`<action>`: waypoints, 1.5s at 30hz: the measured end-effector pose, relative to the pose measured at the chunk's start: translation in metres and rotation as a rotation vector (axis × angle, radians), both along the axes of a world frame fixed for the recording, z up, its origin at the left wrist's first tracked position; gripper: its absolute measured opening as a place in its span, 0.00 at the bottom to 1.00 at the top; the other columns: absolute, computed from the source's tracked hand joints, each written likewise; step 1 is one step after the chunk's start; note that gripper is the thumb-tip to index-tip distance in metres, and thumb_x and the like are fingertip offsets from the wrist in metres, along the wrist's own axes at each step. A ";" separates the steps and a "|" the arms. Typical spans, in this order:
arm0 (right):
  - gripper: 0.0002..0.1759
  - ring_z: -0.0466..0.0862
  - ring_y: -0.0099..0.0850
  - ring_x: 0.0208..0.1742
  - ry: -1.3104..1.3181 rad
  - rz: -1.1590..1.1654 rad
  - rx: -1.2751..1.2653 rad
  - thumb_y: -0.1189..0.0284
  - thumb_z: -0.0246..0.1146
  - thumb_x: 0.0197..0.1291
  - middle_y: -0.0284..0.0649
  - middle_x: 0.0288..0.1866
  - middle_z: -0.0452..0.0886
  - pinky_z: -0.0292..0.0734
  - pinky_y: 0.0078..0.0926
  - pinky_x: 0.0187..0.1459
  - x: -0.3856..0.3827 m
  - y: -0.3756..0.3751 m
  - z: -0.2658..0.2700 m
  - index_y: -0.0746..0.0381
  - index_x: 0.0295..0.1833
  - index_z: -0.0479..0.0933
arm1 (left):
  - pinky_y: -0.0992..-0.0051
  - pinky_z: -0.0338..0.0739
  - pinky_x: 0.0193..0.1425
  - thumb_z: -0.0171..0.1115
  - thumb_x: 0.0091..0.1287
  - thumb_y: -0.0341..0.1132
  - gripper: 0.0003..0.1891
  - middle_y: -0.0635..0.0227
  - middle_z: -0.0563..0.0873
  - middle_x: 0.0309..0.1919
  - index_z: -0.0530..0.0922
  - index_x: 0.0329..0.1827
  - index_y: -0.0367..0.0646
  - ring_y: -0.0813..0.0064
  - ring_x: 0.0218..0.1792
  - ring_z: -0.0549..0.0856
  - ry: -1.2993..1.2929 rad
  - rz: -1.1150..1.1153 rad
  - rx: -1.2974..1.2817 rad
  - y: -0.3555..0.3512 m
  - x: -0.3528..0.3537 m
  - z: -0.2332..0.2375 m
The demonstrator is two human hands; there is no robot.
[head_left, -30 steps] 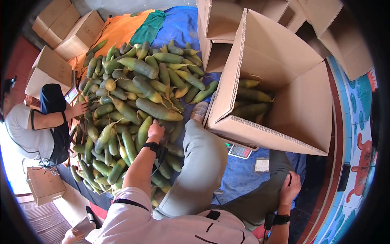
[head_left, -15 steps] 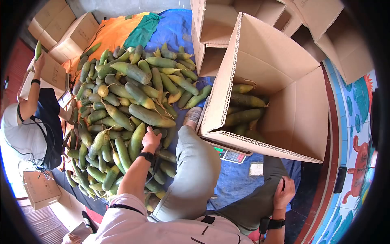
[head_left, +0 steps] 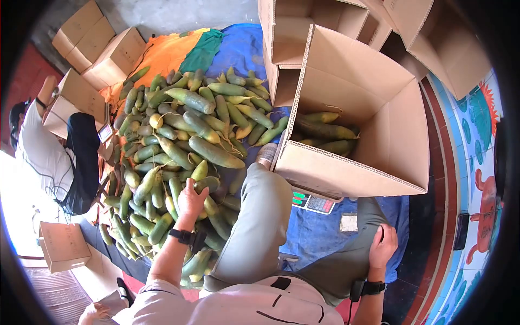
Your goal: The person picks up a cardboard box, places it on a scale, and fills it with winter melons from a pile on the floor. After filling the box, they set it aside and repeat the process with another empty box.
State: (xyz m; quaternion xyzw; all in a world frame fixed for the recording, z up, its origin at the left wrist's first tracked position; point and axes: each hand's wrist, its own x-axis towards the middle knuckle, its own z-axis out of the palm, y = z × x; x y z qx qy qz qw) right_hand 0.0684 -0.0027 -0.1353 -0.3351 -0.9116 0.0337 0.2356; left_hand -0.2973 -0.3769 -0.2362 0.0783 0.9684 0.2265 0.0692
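Note:
My left hand (head_left: pixel 192 201) is closed round a green radish (head_left: pixel 200 171) over the near side of a large heap of long green radishes (head_left: pixel 215 151); its fingers partly hide how it grips. My right hand (head_left: pixel 383 246) lies on my right knee, holding nothing, its fingers slightly apart. A tall open cardboard box (head_left: pixel 352 173) stands to the right of the heap, tilted in view, with several green radishes (head_left: pixel 325 130) at its bottom. Under the box's near edge shows a scale (head_left: pixel 319 205) with lit green digits.
At the left, a person (head_left: pixel 46 154) in a light shirt stands by a cardboard box (head_left: pixel 81 95). More open boxes (head_left: pixel 319 19) are stacked at the top right. Blue, green and orange sheets (head_left: pixel 235 43) lie under the heap. My shoe (head_left: pixel 266 153) is between heap and box.
My left hand has moved slightly left and nearer to me, with the radish turned in its grip. The other person's raised arm has come down to the box. The whole view has shifted.

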 end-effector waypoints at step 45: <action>0.06 0.79 0.44 0.38 0.148 0.009 0.055 0.76 0.63 0.55 0.44 0.35 0.79 0.75 0.41 0.42 0.009 0.003 -0.010 0.63 0.39 0.78 | 0.83 0.70 0.27 0.60 0.68 0.43 0.18 0.70 0.83 0.31 0.75 0.53 0.39 0.83 0.23 0.80 0.179 -0.155 1.029 0.092 -0.003 0.274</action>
